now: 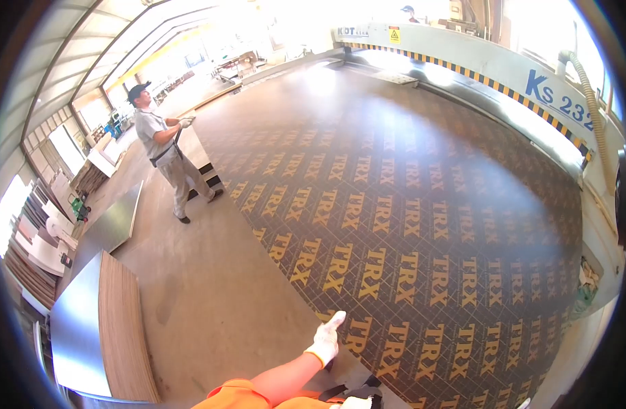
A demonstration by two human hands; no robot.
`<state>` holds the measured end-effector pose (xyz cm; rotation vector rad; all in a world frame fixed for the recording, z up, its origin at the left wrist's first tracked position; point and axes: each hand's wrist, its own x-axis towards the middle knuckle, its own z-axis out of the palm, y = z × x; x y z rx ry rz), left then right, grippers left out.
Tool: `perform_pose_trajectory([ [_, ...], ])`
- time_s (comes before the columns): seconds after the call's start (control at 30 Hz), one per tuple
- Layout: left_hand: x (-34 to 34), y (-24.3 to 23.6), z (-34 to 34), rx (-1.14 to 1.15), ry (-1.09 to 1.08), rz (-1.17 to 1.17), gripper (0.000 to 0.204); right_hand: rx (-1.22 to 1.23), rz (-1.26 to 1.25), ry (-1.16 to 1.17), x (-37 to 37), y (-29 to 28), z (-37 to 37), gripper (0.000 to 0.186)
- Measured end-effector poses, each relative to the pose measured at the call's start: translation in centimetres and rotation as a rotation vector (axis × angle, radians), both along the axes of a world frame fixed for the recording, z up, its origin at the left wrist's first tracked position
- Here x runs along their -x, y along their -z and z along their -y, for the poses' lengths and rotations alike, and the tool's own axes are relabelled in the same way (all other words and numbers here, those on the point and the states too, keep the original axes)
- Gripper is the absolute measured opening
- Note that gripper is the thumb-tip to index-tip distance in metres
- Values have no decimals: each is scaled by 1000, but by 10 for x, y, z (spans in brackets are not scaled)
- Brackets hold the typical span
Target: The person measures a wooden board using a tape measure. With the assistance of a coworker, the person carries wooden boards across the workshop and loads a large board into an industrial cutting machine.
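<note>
Big dark film-faced ply panel (408, 225) w/ gold marks fills the view from 12 o'clock round to 5. Its near edge runs from 10 o'clock down to 6. L hand (325, 339), in a white glove, is at that edge at 6 o'clock, thumb sticking up. Fingers are hidden, so can't tell if they're clamped on the panel or just resting by it. R hand: can't tell its grip; a tiny white bit (524, 403) btwn 4 and 5 o'clock may be its glove tip.

Co-worker (153, 129) in gray stands at 10 o'clock, gloves up near the panel's side. White panel saw (463, 51) w/ black & yellow stripes goes across at 1 to 2 o'clock. Stack of ply sheets (124, 330) sits on the floor side at 8 o'clock.

Step in hand is prob. lining up or steadying the panel by the saw. Next move seems to call for a good hold on the edge, both people going at the same speed, so it stays straight & doesn't twist.
</note>
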<state>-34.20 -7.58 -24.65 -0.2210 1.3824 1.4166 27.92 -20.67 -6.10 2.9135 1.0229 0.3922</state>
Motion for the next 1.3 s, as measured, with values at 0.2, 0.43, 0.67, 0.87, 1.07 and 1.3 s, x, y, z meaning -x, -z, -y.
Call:
perform_pose_trajectory([
  [0.2, 2, -5, 8, -143, -71, -184, 96, -249, -852, 146, -30, -4, 76, 88],
  [0.43, -146, -36, 99, -73, 388, -148, 90, -608, -1572, 186, -64, 62, 170, 94],
  [0.67, -216, -67, 234, -41, 925, -89, 73, -750, -1603, 188, 47, 90, 194, 76],
  [0.87, -217, -43, 364, -84, 1099, -96, 91, -748, -1919, -13, 158, 136, 219, 59],
  [1.07, -86, -127, 426, -154, 608, 91, 52, -415, -2107, -76, 306, 107, 262, 40],
  [1.3, 140, -122, 438, -89, 380, -61, 35, -627, -2379, -28, 405, 84, 214, 29],
])
